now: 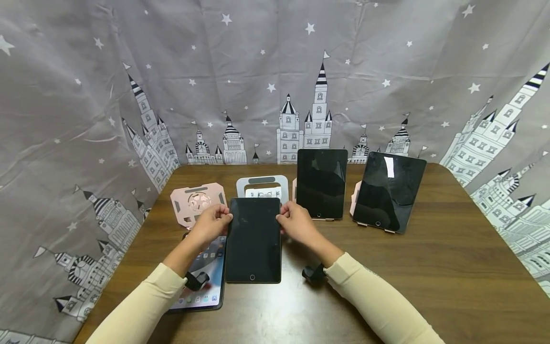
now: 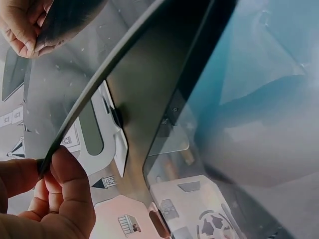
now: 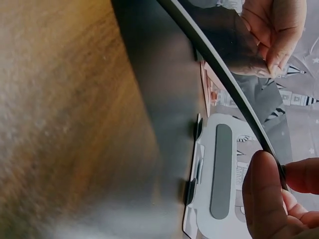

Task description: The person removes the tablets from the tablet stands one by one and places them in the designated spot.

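Note:
A dark-screened tablet (image 1: 253,241) with a round button at its lower edge is held between both hands, tilted above the table. My left hand (image 1: 210,224) pinches its left edge near the top corner, thumb on the screen side. On the opposite edge, my right hand (image 1: 300,225) has the same pinch. Just behind the tablet stands a white tablet stand (image 1: 280,181), partly covered by it; the right wrist view shows the stand's grey pad (image 3: 223,172) and front hooks. A larger tablet (image 1: 210,291) with a lit screen lies beneath my left forearm.
An unoccupied pink stand (image 1: 197,198) leans at the back left. Two dark tablets, one upright (image 1: 321,184) and one turned slightly (image 1: 388,196), rest on pink stands at the back right. A grey castle-print curtain (image 1: 275,86) hangs behind the wooden table (image 1: 451,272).

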Available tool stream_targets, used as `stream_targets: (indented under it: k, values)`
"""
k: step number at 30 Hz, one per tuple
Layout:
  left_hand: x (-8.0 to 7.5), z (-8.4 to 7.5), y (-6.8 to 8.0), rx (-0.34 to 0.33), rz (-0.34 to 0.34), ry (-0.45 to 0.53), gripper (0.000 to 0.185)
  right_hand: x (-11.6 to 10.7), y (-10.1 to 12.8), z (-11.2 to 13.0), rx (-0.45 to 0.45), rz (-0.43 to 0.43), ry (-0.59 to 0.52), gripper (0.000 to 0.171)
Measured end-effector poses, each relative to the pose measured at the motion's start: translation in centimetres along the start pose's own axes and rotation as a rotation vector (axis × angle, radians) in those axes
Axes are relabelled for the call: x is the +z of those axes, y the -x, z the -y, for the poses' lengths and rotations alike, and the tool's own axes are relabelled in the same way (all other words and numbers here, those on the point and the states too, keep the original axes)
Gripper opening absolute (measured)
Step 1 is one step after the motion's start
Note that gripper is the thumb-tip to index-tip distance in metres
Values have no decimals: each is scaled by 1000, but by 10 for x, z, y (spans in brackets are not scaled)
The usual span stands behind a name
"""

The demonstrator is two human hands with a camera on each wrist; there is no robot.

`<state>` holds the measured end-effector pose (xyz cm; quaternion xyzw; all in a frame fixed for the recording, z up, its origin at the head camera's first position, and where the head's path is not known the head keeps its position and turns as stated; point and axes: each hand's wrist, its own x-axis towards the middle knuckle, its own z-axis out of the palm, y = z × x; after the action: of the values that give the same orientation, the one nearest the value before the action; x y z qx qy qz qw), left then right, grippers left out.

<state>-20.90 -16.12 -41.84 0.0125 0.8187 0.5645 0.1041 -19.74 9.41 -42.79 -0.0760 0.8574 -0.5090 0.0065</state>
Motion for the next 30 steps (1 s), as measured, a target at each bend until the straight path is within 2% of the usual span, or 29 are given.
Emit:
stream_targets:
  k: [5,16,22,30]
  values:
    - [2,2,3,-6,2,-35,7,1,3,-2,28,27,-16,11]
    - [-1,9,12,-52,56,-90,11,6,8,-5,82,96,-55,11]
    - [0,12,12,-56,97,-69,9,8,11,-9,73,114,-45,11]
    - [2,15,11,-118,152,-71,7,11,12,-15,72,147,-28,16]
